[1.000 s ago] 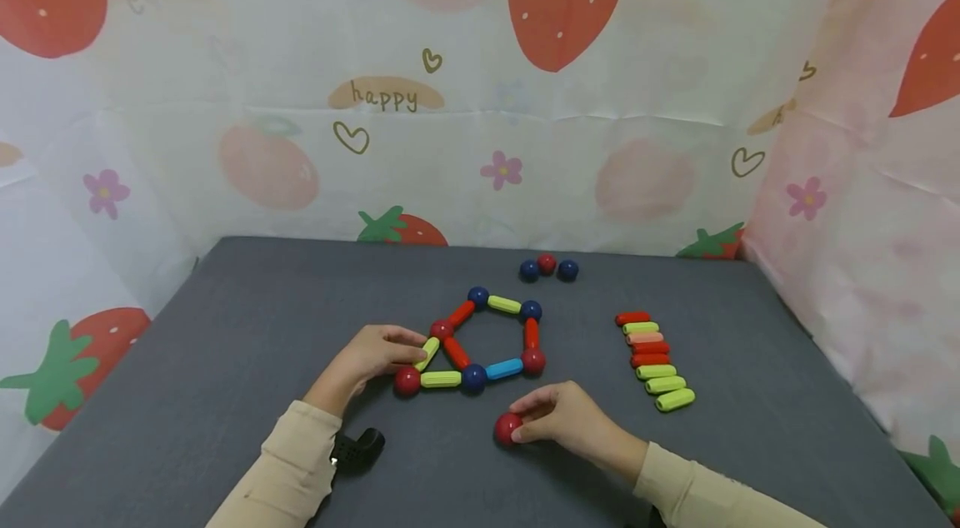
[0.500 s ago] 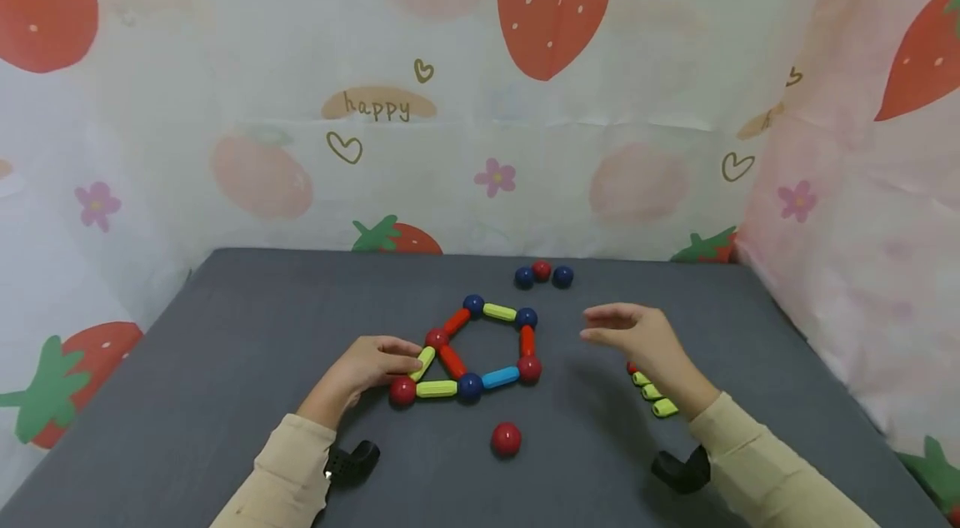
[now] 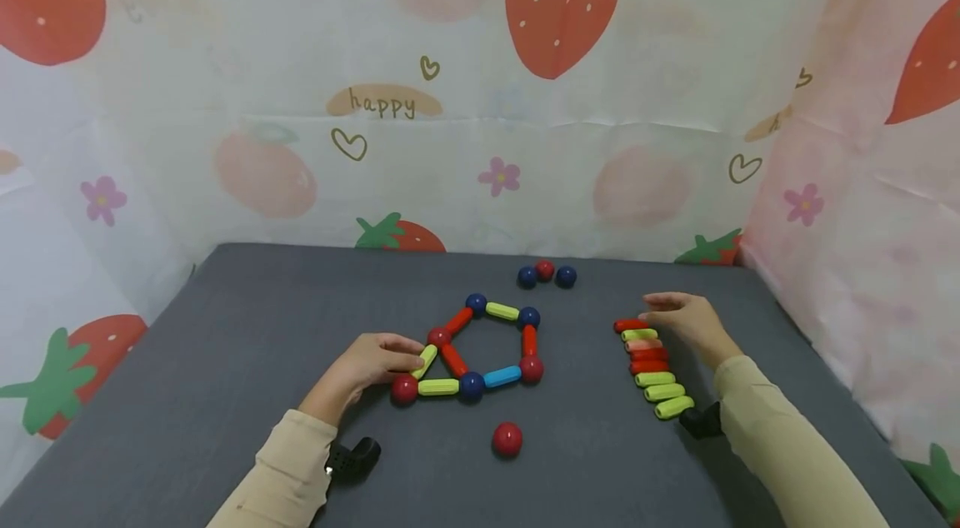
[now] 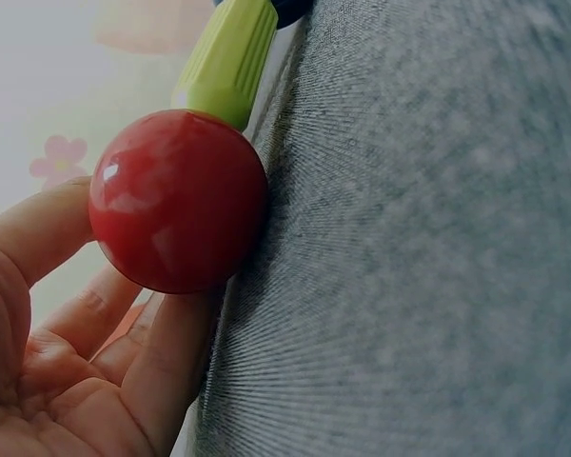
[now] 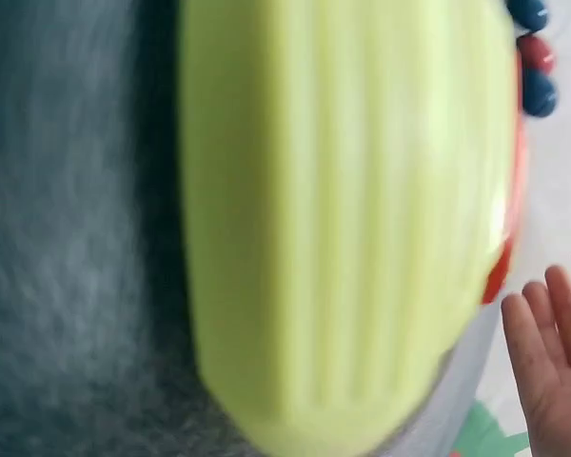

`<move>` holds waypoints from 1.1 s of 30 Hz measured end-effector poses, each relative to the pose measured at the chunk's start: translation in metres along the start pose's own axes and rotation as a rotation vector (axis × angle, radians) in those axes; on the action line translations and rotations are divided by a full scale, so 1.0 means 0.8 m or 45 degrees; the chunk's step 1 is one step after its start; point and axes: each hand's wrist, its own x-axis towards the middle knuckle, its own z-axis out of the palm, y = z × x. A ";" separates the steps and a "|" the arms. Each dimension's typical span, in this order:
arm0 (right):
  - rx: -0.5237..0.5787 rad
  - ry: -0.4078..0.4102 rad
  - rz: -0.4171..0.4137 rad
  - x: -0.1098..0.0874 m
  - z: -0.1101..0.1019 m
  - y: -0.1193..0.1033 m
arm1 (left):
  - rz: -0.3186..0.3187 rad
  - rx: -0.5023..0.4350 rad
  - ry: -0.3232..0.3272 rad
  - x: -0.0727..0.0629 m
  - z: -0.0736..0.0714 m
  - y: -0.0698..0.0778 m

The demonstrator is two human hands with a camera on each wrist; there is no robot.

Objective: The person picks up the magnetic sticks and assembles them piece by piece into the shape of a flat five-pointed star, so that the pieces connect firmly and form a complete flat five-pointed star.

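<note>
**Left hand point(image 3: 375, 363) pinches a green stick point(image 3: 427, 359); right hand point(image 3: 693, 328) is wide by a row of sticks point(image 3: 649, 366)**

Think of a clock laid flat on the table point(image 3: 585, 470), with the shape point(image 3: 453, 361) in its middle. The shape is balls and sticks set end to end. It has a ring point(image 3: 502, 376) with five sides, and a three-sided bit point(image 3: 438, 387) on its 8 o'clock side. Both use the same red stick as a side.

The left hand is at 9 o'clock. Its thumb and fingers are narrow, on the green stick, which is one side of the three-sided bit. In the left wrist view, the corner red ball point(image 4: 178, 200) hides the fingertips.

The right hand is at 3 o'clock, by the far end of the row of sticks. Its fingers are straight, with the thumb apart from them. The thumb is just beside the end red stick point(image 3: 628, 326); I cannot tell if they touch. Eight sticks lie side by side. Going toward 6 o'clock, they are red, green, pink, two red and three green.

A lone red ball point(image 3: 507, 440) sits at 6 o'clock, near the shape. Three more balls point(image 3: 545, 270), blue, red and blue, sit at 1 o'clock, near the table's far edge. Behind is a strawberry cloth point(image 3: 450, 141).
</note>
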 end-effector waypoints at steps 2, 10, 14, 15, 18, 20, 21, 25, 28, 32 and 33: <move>-0.032 -0.032 0.004 0.005 0.000 0.005 | -0.001 -0.001 -0.003 0.000 0.000 -0.001; -0.075 -0.088 0.028 0.016 0.004 0.011 | 0.012 -0.006 -0.009 0.000 0.002 -0.002; -0.118 -0.095 0.048 0.020 0.007 0.011 | 0.002 -0.008 -0.007 0.000 0.002 -0.001; -0.121 -0.095 0.050 0.021 0.007 0.010 | 0.000 -0.009 -0.007 0.000 0.002 -0.001; -0.156 -0.093 0.048 0.023 0.009 0.007 | -0.002 -0.017 -0.005 0.001 0.002 0.000; -0.191 -0.094 0.040 0.025 0.009 0.004 | -0.002 -0.022 -0.005 0.002 0.001 0.000; -0.208 -0.093 0.038 0.025 0.010 0.002 | -0.001 -0.026 -0.004 0.003 0.001 0.000; -0.332 -0.095 0.008 0.027 0.012 -0.005 | -0.002 -0.030 -0.003 0.004 0.000 0.000; -0.413 -0.097 -0.014 0.028 0.014 -0.008 | 0.000 -0.036 -0.005 0.004 -0.001 0.000; -0.449 -0.064 -0.035 0.031 0.018 -0.014 | 0.007 -0.031 -0.015 0.002 -0.001 0.001; -0.445 -0.045 -0.041 0.031 0.019 -0.017 | 0.006 -0.031 -0.014 0.002 -0.001 0.002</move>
